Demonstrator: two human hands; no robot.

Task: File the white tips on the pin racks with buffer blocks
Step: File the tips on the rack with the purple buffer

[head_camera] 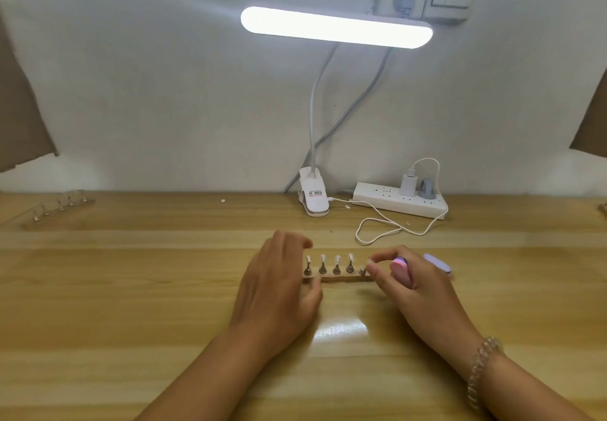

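A narrow pin rack [338,277] on a pale flat base, carrying a row of small metal stands, lies crosswise on the light wooden worktop [131,289] at its middle, just ahead of both hands. Four small white tips [337,259] stand upright on the stands in the open between the hands.

The left hand [279,284] has its grip closed on the rack's left end, thumb at the near edge and fingers curved over the far side. The right hand [418,286] holds a pink and purple oval buffer block [401,271] in its curled fingers, while its thumb and forefinger pinch together at the fifth tip at the rack's right end. A clear bead bracelet [483,371] circles that wrist.

Just behind the right hand lies a second, lilac buffer block [438,263]. Farther back, by the wall, stand a white clip-on bar lamp [335,28], lit, and a white power strip [377,198] with a looped white cable [387,228]. Another rack of stands [59,208] sits at the far left.
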